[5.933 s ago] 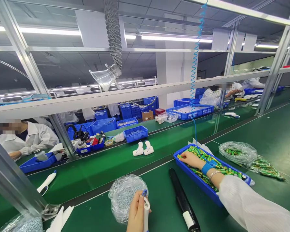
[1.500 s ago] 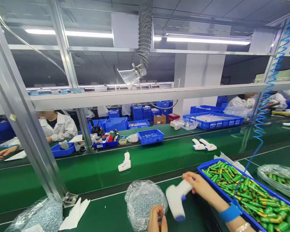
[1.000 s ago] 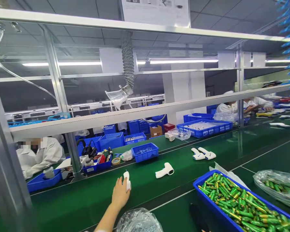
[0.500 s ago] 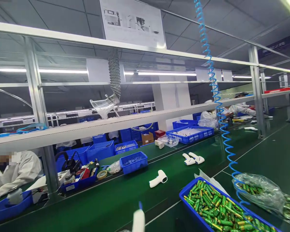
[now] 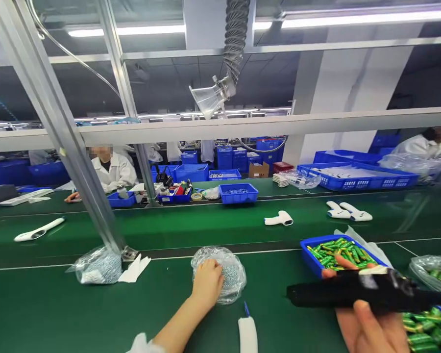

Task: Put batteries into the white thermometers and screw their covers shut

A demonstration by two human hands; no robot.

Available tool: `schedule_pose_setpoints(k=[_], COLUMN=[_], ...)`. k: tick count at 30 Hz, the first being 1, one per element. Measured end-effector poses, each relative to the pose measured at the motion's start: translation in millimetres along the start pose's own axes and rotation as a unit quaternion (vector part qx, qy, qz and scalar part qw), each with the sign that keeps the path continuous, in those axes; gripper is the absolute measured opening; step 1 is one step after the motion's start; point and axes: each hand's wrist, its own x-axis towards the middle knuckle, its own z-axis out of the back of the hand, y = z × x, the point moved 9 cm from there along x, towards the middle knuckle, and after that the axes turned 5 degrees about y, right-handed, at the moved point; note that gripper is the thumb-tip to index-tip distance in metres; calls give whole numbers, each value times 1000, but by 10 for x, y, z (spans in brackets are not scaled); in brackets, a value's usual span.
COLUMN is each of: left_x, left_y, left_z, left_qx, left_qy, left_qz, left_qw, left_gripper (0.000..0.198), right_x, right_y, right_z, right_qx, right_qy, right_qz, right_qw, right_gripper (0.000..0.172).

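My left hand [image 5: 208,279] reaches into an open clear plastic bag [image 5: 238,289] of tiny silvery pieces that look like screws [image 5: 230,276]. Its fingers are curled down and pressed together; whatever is between the tips is hidden. My right hand [image 5: 375,318] is wrapped around a black electric screwdriver [image 5: 327,295], held level with its narrow end pointing left, above a blue tray [image 5: 310,260] of green batteries [image 5: 338,251]. Between my hands, at the bottom edge, lies a white thermometer-gun housing [image 5: 247,336] with a blue part sticking out of its end.
Another bag of small metal pieces [image 5: 103,267] and white paper [image 5: 135,268] lie by the metal post [image 5: 77,162]. White gun-shaped housings [image 5: 279,219] rest on the green belt [image 5: 191,225]. A bag of batteries [image 5: 435,274] is far right. Co-workers sit across.
My view has tilted down and swung left. Both hands have come into sight, the left in the bag of small pieces, the right holding the black screwdriver.
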Motion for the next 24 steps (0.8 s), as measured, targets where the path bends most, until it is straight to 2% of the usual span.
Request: schedule_pose_setpoints(k=[4,8,11,14,18,21,24], left_x=[181,247,234,210,185,180,137], left_y=[62,172,236,260,296,312,200], left_z=[-26,-146,-236,-260,-191,-92,158], left_qx=[21,12,7,-3,-18,-7,-34], left_qy=[-3,-48,-75,-97,-124,-130,-167], left_qz=[29,31,19,-3,-36,-30,-41], left_qw=[999,998,997,995,991,991,984], left_gripper=[14,21,22,23,29,33,34], right_x=[-15,-56,-98,-120,-108,-96,-75], right_y=[146,-8,-194,-187,-5,175,354], right_z=[-67,24,27,-124,-388,-553,-644], right_qx=[89,151,187,181,122,92,85], right_qy=[-50,-66,-49,-5,0,3,4], right_qz=[-49,-57,-67,-32,25,57,75], right_qw=[994,985,979,983,992,994,994], right_gripper=[37,43,49,47,39,36,31])
